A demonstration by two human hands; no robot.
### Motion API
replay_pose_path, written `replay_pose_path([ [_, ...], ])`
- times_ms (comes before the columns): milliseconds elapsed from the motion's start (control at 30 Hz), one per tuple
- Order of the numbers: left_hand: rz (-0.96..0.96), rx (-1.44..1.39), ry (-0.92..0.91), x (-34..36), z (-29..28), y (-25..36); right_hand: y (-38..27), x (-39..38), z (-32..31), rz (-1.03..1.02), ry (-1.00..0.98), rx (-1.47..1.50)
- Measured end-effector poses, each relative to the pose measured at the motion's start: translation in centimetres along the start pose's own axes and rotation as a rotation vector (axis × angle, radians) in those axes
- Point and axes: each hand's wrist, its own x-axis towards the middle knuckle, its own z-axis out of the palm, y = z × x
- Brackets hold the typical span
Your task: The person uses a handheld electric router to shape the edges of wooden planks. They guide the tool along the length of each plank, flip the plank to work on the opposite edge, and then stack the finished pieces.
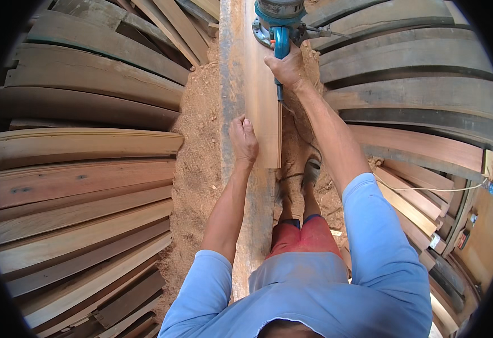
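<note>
A teal wood router (281, 17) with a round metal base sits on a light wooden board (266, 132) at the far end of the view. My right hand (289, 66) is wrapped round the router's blue handle, and a dark cord trails from it toward my legs. The board lies flat along a long, worn wooden bench (234, 79). Beside the board's left edge, my left hand (243, 139) is closed with the thumb on top. What its curled fingers hold, if anything, is hidden.
Stacked planks (83, 149) crowd the left side, and more stacked planks (410, 93) stand on the right. Sawdust (197, 135) covers the floor along the bench. A thin yellowish cord (427, 188) crosses the lower-right stack. The router's cord (308, 132) hangs near my foot.
</note>
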Motion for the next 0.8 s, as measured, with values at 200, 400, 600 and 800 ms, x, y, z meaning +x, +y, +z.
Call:
replay_pose_path([
  [200,-0.069,-0.028,0.006,-0.1,0.1,0.0,-0.4,-6.0,-1.0,0.0,-0.029,0.025],
  [400,-0.149,-0.202,-0.012,-0.4,0.0,-1.3,-3.3,-18.2,-2.8,0.135,-0.092,0.113],
  [600,-0.192,-0.349,-0.054,0.1,0.1,-2.9,-5.3,-32.1,-4.5,0.283,-0.187,0.12],
  [800,-0.197,-0.422,-0.109,0.2,-0.1,-4.1,-8.3,-39.9,-6.0,0.313,-0.258,0.077],
])
